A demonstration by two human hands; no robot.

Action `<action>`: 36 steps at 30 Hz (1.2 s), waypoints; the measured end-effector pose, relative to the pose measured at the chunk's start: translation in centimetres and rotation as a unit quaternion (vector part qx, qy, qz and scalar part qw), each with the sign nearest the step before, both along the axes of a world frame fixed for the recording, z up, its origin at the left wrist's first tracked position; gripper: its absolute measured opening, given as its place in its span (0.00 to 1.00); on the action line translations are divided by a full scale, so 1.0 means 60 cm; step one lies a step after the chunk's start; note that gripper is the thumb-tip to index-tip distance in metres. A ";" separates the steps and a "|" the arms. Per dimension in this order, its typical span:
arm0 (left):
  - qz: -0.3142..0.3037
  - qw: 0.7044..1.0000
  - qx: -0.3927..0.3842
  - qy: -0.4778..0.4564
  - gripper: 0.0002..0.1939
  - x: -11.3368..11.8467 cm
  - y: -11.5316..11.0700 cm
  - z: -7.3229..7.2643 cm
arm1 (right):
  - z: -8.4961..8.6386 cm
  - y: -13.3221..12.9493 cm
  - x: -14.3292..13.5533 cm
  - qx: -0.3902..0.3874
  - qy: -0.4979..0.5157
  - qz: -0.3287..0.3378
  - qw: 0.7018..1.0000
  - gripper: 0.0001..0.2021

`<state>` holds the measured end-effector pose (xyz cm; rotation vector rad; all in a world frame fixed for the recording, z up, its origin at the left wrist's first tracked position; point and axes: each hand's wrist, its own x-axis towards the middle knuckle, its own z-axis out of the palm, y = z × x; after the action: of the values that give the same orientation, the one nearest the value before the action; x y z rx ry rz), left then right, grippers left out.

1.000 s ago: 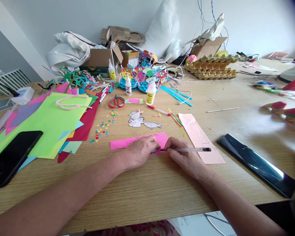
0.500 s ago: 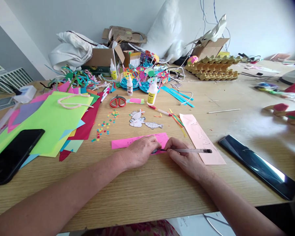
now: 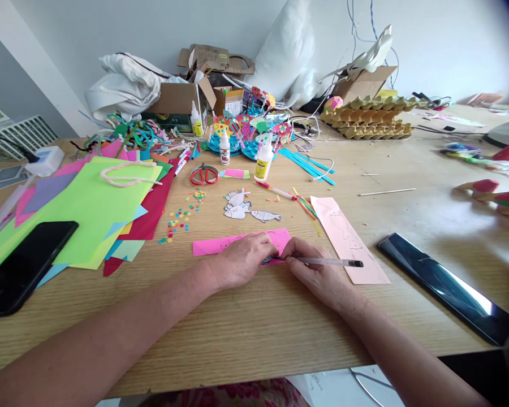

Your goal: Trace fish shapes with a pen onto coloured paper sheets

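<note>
A pink paper strip (image 3: 203, 247) with pencil-like outlines lies on the table in front of me. My left hand (image 3: 245, 259) rests on it, fingers bent and pressed down on a small grey-white paper cutout (image 3: 267, 260), mostly covered by those fingers. In my right hand (image 3: 314, 268) is a pen (image 3: 335, 262), held almost flat with its tip against the cutout's edge. Just beyond the strip lie several paper fish cutouts (image 3: 237, 211). To the right of my right hand is a pale peach strip (image 3: 343, 237) with drawn fish outlines.
Left: stacked coloured paper (image 3: 97, 209) and a black phone (image 3: 29, 265). Right: another dark phone (image 3: 445, 285). Behind the fish are red-handled scissors (image 3: 204, 174), glue bottles (image 3: 263, 161), paper dots (image 3: 178, 220) and a red pen (image 3: 275, 190). Egg trays (image 3: 367, 121) and boxes (image 3: 178, 99) stand farther back.
The pen's rear end has shifted slightly left as my right hand moves a little along the cutout. My left hand stays in place on the strip.
</note>
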<state>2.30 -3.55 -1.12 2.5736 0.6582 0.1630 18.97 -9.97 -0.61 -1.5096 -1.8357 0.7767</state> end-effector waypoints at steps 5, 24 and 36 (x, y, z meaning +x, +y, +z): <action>0.001 1.000 -0.015 -0.014 0.15 -0.001 0.000 -0.001 | 0.000 -0.002 0.004 -0.003 0.029 -0.014 0.999 0.04; 0.002 1.000 -0.012 -0.008 0.14 -0.001 0.001 0.001 | -0.003 -0.001 0.002 0.004 -0.006 0.003 1.000 0.05; 0.003 1.000 -0.015 -0.011 0.16 -0.002 0.002 -0.003 | 0.001 -0.005 0.002 0.003 0.018 -0.018 1.000 0.04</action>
<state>2.18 -3.42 -1.30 2.5379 0.6544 0.1817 19.08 -10.27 -0.53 -1.5099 -1.7785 0.7764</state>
